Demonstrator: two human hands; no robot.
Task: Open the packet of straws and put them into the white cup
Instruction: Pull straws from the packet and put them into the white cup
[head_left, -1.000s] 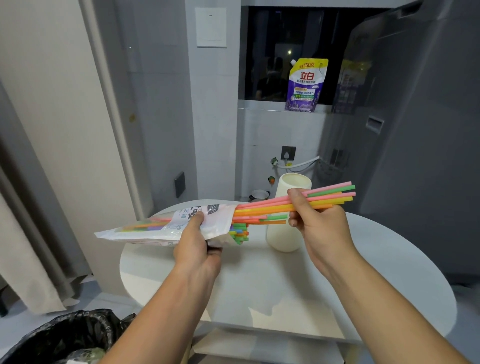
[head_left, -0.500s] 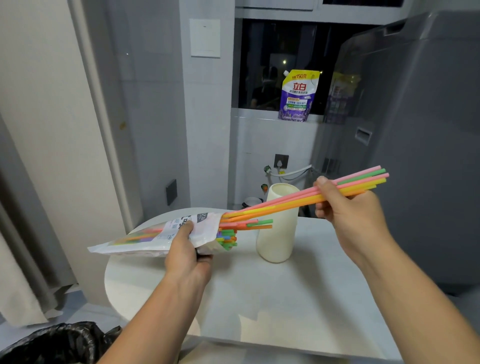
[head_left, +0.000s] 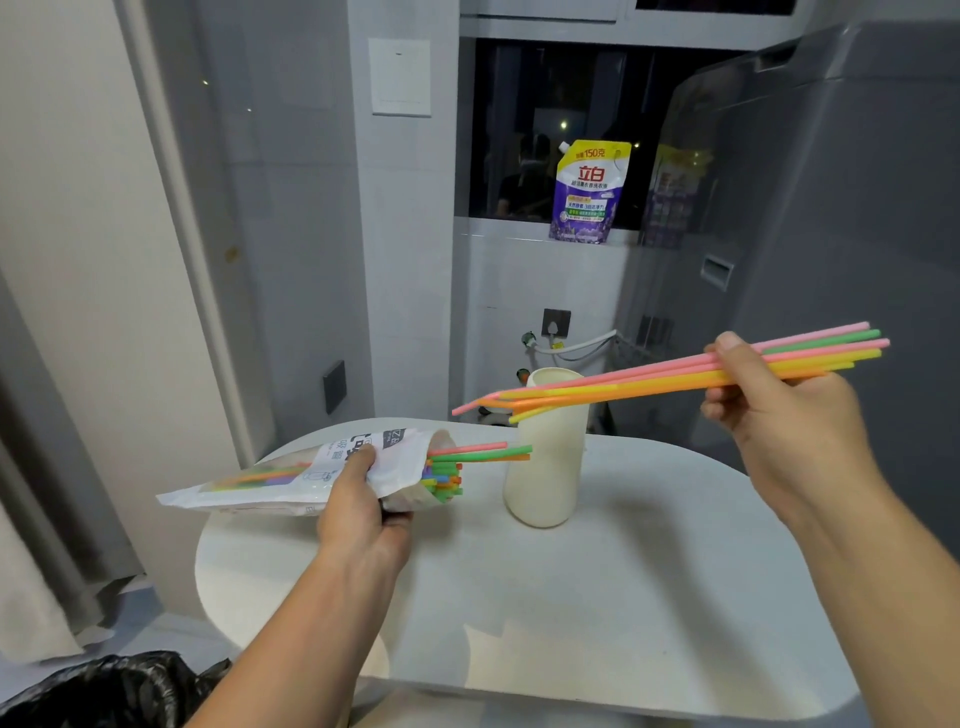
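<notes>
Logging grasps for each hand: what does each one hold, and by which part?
Left hand grips the white plastic straw packet near its open mouth. Right hand pinches a bundle of coloured straws near their far end.

Pulled straws (head_left: 649, 376) in right hand (head_left: 784, 415), packet (head_left: 311, 470) in left hand (head_left: 358, 512), above table (head_left: 597, 597).

Left hand (head_left: 363, 512) low and forward, fingers curled closed, right hand (head_left: 784, 426) raised higher, thumb pinching against fingers, both forearms extended
</notes>
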